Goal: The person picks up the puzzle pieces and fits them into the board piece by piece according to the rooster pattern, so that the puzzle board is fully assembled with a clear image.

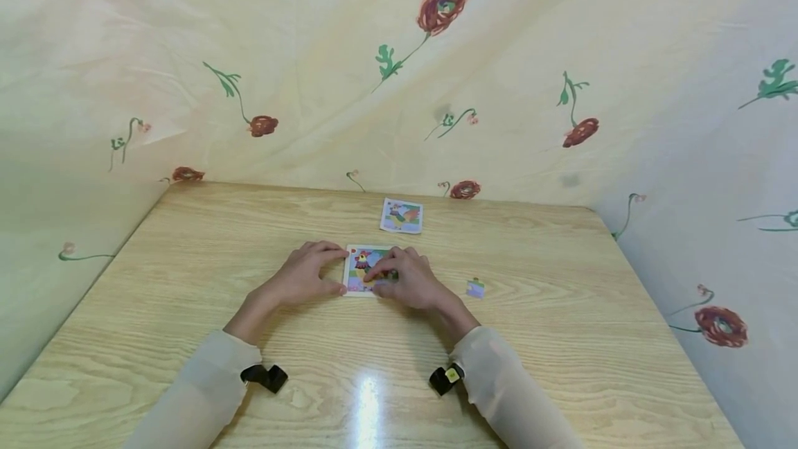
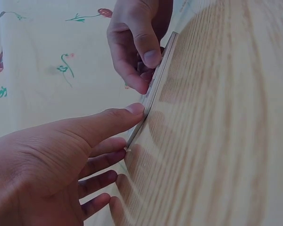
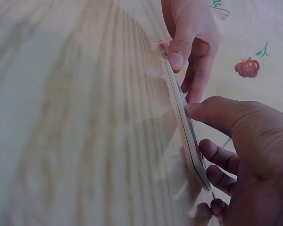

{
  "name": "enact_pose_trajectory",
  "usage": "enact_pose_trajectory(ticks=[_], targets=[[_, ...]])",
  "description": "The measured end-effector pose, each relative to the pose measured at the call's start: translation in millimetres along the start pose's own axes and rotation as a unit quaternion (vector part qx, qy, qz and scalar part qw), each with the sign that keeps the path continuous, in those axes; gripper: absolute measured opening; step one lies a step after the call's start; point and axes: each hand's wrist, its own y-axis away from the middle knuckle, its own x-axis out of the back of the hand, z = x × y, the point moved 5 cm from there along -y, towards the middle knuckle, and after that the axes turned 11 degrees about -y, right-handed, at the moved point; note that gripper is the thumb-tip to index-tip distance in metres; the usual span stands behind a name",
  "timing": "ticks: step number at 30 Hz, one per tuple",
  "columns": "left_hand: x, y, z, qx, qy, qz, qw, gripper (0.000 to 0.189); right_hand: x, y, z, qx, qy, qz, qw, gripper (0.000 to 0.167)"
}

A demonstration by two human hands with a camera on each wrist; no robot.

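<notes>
A small framed jigsaw puzzle [image 1: 357,270] with a colourful rooster picture lies flat on the wooden table. At its left side, my left hand [image 1: 302,274] holds the frame, thumb by the near corner and forefinger by the far one. My right hand [image 1: 413,281] reaches over the right part with curled fingers and covers much of the picture. In the right wrist view its thumb touches the puzzle's near edge [image 3: 183,117], and other fingers curl at the side. Whether a piece sits under those fingertips is hidden. A loose puzzle piece [image 1: 475,288], purple and green, lies right of my right hand.
Behind the puzzle lies a card [image 1: 402,216] with a similar rooster picture. The wood-grain table [image 1: 349,352] ends at a flowered cloth [image 1: 337,89] hanging at the back and sides. Black straps with small devices [image 1: 268,377] circle both sleeves.
</notes>
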Motion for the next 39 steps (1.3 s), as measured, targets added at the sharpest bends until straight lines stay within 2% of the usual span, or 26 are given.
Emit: enact_pose_trajectory(ticks=[7, 13, 19, 28, 39], targets=[[-0.1, 1.1, -1.4, -0.001, -0.004, 0.005, 1.0000, 0.067, 0, -1.4, -2, 0.002, 0.013, -0.009, 0.9999, 0.017], [-5.8, 2.1, -3.0, -0.002, -0.005, 0.002, 1.0000, 0.067, -3, 0.8, -1, -0.007, 0.020, -0.009, 0.9997, 0.016], [-8.9, 3.9, -4.7, 0.000, -0.013, 0.007, 0.9999, 0.066, -8, 1.7, 1, 0.005, 0.025, -0.001, 0.9997, 0.015], [-12.1, 3.9, -3.7, -0.005, -0.003, 0.004, 1.0000, 0.068, -5, 4.2, 7, 0.020, -0.010, -0.025, 0.9994, 0.017], [-9.0, 6.3, -0.3, -0.005, -0.006, 0.009, 0.9999, 0.068, -4, 6.8, 6, 0.039, 0.006, -0.019, 0.9990, 0.023]])
